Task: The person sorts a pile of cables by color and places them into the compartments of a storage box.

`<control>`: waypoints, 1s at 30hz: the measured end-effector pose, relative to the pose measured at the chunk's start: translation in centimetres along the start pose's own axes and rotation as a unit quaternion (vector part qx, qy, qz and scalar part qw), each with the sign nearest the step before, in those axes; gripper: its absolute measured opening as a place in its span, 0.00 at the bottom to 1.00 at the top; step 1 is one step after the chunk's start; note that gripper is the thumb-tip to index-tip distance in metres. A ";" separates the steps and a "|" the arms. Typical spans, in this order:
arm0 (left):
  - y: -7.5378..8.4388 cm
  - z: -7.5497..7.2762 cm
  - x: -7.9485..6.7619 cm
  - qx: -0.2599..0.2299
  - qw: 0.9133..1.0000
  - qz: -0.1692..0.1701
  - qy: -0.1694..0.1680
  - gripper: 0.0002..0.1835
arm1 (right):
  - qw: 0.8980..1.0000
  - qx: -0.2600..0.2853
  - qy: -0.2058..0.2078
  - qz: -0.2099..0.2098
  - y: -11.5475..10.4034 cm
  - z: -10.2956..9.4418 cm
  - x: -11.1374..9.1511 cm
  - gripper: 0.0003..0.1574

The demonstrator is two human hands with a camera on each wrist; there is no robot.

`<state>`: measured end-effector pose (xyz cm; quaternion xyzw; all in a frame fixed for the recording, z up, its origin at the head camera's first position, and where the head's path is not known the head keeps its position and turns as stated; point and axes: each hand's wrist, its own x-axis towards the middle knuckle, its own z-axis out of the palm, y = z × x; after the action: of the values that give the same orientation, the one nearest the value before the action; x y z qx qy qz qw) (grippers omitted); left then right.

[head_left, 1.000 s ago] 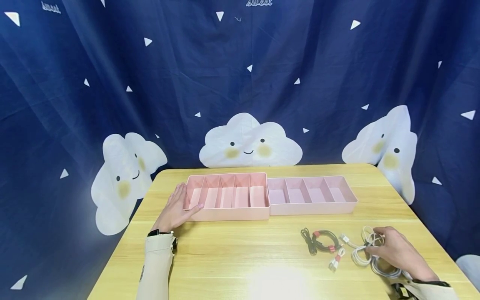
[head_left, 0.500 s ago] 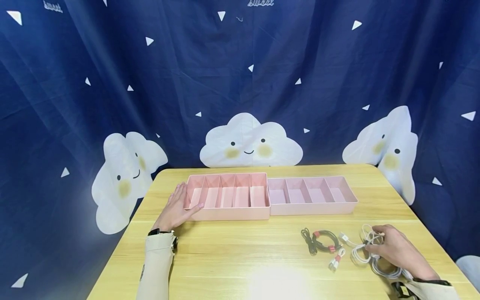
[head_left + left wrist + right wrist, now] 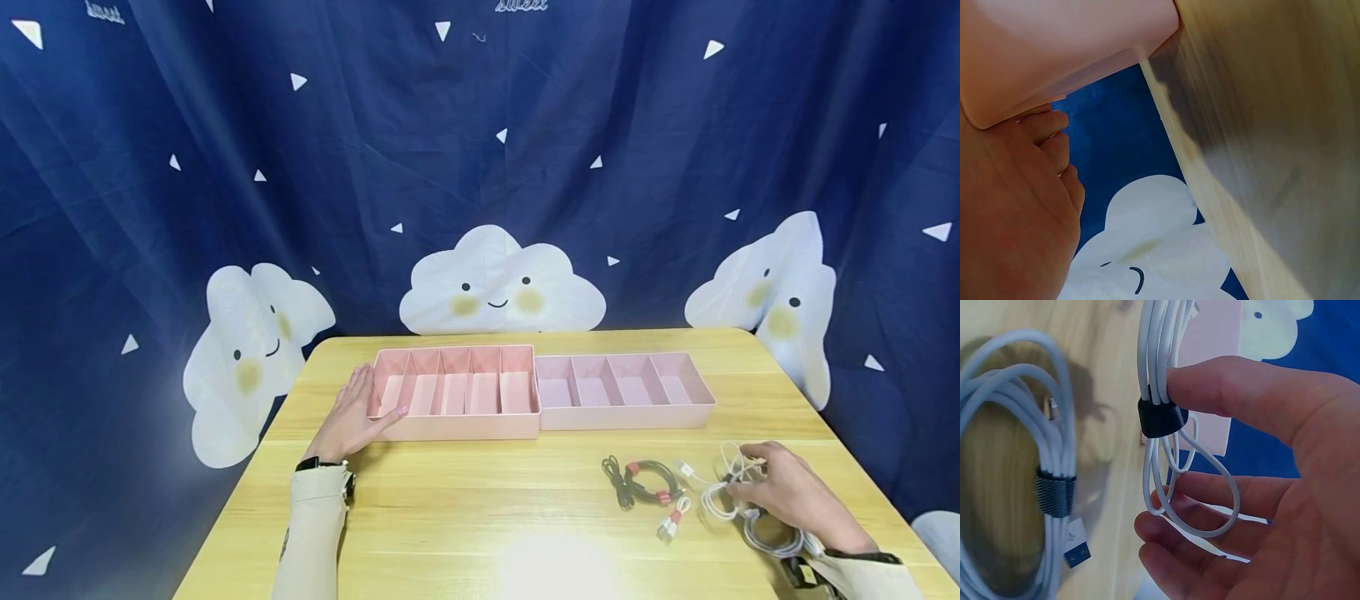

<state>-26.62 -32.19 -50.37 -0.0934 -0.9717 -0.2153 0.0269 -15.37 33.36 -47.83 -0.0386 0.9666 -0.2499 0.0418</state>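
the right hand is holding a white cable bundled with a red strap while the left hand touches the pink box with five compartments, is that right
Not quite: the strap on the white cable is black, not red, as the right wrist view shows. The right hand does hold it, and the left hand touches the five-compartment pink box.

Pale script up top, reading "sweet", on blue curtain (image 3: 420, 100), head view! Second word, upper left of same curtain, too blurred for certainty. Right wrist view now: trident-like USB sign on white plug (image 3: 1075, 532)!
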 end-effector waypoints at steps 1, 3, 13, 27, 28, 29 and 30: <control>0.0 0.0 0.0 0.000 1.000 0.000 0.000 0.61 | 1.000 0.000 0.002 0.000 -0.1 0.0 0.0 0.49; 0.0 0.0 0.0 0.001 1.000 0.000 -0.001 0.61 | 1.000 -0.002 0.002 0.004 -0.3 -0.1 0.1 0.49; 0.0 -0.1 0.0 0.010 1.000 0.004 0.003 0.62 | 0.999 -0.002 0.021 -0.032 -1.2 -0.1 0.4 0.45; -0.2 0.1 0.0 0.013 1.000 0.006 0.007 0.63 | 0.996 -0.004 0.050 -0.071 -2.9 -0.6 0.9 0.41; -0.2 0.1 0.0 0.012 1.000 0.006 0.007 0.63 | 0.996 -0.004 0.053 -0.075 -3.1 -0.6 1.0 0.41; -0.2 0.1 0.0 0.012 1.000 0.007 0.008 0.63 | 0.995 -0.006 0.055 -0.077 -3.3 -0.7 1.0 0.41; -0.2 0.1 0.0 0.011 1.000 0.007 0.008 0.63 | 0.995 -0.008 0.058 -0.081 -3.5 -0.7 1.1 0.41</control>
<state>-26.63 -32.33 -50.49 -0.0984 -0.9731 -0.2047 0.0373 -16.31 30.55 -45.61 -0.1025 0.9630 -0.2469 -0.0345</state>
